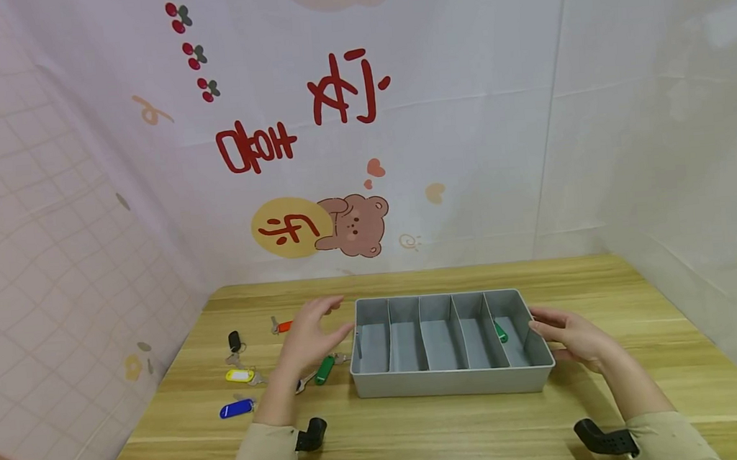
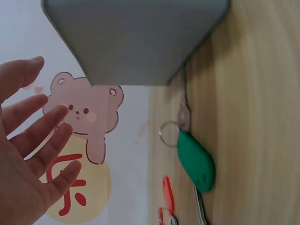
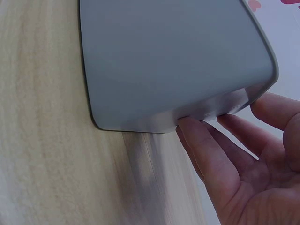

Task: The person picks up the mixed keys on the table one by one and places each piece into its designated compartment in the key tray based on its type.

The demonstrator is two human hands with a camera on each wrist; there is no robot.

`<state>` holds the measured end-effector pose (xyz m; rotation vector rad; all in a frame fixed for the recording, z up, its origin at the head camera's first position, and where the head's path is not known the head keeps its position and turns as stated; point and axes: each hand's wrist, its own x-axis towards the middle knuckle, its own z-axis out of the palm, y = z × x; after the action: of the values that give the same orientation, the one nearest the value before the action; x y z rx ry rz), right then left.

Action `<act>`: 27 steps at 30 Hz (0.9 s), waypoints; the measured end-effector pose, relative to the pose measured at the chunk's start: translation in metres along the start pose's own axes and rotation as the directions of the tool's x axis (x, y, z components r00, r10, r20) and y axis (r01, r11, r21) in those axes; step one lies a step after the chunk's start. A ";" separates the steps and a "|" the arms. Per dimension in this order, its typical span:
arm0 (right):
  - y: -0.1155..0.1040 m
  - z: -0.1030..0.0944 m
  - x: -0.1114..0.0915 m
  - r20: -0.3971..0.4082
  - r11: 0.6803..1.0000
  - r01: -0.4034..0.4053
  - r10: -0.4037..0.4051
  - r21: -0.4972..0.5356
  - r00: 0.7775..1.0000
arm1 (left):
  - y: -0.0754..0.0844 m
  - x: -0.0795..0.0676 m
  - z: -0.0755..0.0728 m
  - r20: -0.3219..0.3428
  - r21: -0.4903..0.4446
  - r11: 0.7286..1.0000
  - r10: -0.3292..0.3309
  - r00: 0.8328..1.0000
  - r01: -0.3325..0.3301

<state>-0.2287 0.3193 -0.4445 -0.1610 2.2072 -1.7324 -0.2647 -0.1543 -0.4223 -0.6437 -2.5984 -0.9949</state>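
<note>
A grey box (image 1: 445,383) with several compartments stands on the wooden table. A green key tag (image 1: 501,331) lies in its rightmost compartment. My left hand (image 1: 312,339) is beside the box's left end, apart from it, fingers spread and holding nothing. Under that hand a green key tag (image 2: 196,161) with a ring and key lies on the table, close to the box. My right hand (image 1: 572,337) is at the box's right end. In the right wrist view its extended fingers (image 3: 201,150) touch the outer end wall, with the thumb up by the rim.
Left of my left arm lie a black key fob (image 1: 234,341), a yellow key tag (image 1: 240,375), a blue key tag (image 1: 236,409) and an orange key tag (image 1: 284,327), with keys. Another key (image 1: 305,382) is partly behind my left wrist. A printed curtain (image 1: 465,143) hangs behind the table.
</note>
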 end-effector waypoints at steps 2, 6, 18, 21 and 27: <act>0.000 0.000 0.000 0.000 1.000 -0.001 0.001 0.002 1.000 | -0.004 0.000 0.000 0.008 0.006 1.000 0.014 1.000 -0.015; 0.000 0.000 -0.001 0.000 1.000 0.000 0.000 0.008 1.000 | -0.012 -0.002 -0.001 0.023 -0.004 0.999 0.042 0.999 -0.041; 0.002 0.000 0.000 -0.002 1.000 0.008 -0.008 0.019 1.000 | -0.032 -0.012 -0.002 0.109 -0.012 1.000 0.023 0.994 -0.022; 0.002 0.000 0.000 -0.003 1.000 0.007 -0.007 0.020 1.000 | -0.035 -0.014 -0.002 0.135 0.000 0.999 0.032 0.990 -0.033; 0.001 0.001 0.001 0.004 0.999 0.012 -0.012 0.040 1.000 | -0.045 -0.017 -0.002 0.195 0.012 0.997 0.076 0.978 -0.080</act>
<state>-0.2292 0.3188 -0.4457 -0.1693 2.1712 -1.7792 -0.2721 -0.1908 -0.4531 -0.8714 -2.7214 -0.9223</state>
